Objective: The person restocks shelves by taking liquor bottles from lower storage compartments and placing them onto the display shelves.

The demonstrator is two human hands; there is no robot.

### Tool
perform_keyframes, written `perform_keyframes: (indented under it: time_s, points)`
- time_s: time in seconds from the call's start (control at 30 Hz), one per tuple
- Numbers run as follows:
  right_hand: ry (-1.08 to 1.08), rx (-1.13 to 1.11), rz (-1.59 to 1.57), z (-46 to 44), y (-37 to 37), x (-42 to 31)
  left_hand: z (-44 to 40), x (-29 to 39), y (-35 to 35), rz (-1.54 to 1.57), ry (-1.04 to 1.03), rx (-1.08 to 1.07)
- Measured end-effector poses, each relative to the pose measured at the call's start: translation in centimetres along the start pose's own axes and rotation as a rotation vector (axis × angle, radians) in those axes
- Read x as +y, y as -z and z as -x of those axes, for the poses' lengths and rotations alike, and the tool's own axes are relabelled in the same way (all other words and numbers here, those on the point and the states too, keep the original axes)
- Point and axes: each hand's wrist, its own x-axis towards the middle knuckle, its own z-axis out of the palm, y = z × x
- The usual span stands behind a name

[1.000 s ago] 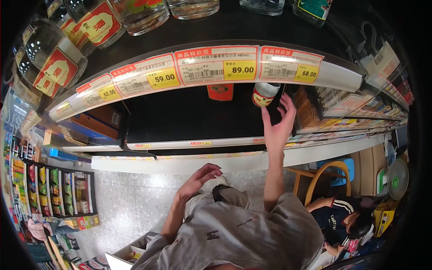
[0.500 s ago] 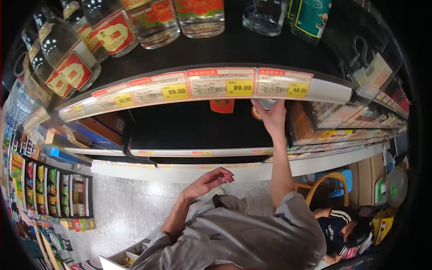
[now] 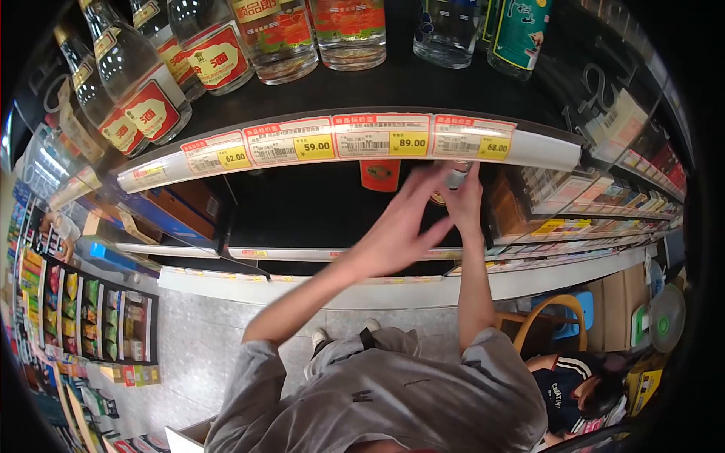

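Under the price-tag rail, my right hand [image 3: 464, 204] is closed around a small bottle [image 3: 455, 178] with a silvery top, near the right end of the lower shelf [image 3: 302, 208]. Part of a round label shows below its top; the rest is hidden by my hands. My left hand [image 3: 400, 230] reaches across from the left, slightly blurred, fingers apart, its fingertips beside the bottle. Whether they touch it cannot be made out. To the left of the bottle stands a red-orange box [image 3: 379, 174].
Clear glass bottles [image 3: 351, 38] and a green-labelled bottle [image 3: 519, 38] stand on the upper shelf above the price rail [image 3: 377, 140]. Brown and blue boxes [image 3: 181, 211] are at left. A seated person [image 3: 570, 389] and wooden chair [image 3: 555, 302] are at lower right.
My left hand has moved from in front of my body up and right to the bottle. My right hand has closed on the bottle. The view has shifted, showing more of the upper bottles.
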Motion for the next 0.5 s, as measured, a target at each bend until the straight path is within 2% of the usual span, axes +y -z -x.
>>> perform_keyframes:
  time_s: [0.03, 0.07, 0.17, 0.27, 0.37, 0.5]
  points:
    - [-0.056, -0.018, -0.013, 0.2, 0.2, -1.2, -2.2, -0.3, 0.1, -0.068, -0.033, 0.007]
    - [-0.111, -0.036, -0.025, 0.2, 0.4, -1.8, -3.8, -2.0, -0.6, -0.084, 0.017, 0.038]
    - [-0.026, 0.001, -0.015, 0.1, 0.0, 1.0, -8.4, -3.0, -1.1, 0.01, 0.119, -0.04]
    - [-0.022, -0.006, 0.025, 0.3, 0.2, 0.3, -10.1, -6.5, -2.2, -0.139, 0.215, -0.029]
    - [-0.052, -0.037, -0.002, 0.2, 0.4, -0.2, -10.8, -8.1, -3.0, 0.12, 0.351, 0.085]
    - [-0.023, -0.022, 0.034, 0.3, 0.4, 0.6, -10.8, -9.2, -3.8, -0.068, 0.205, 0.119]
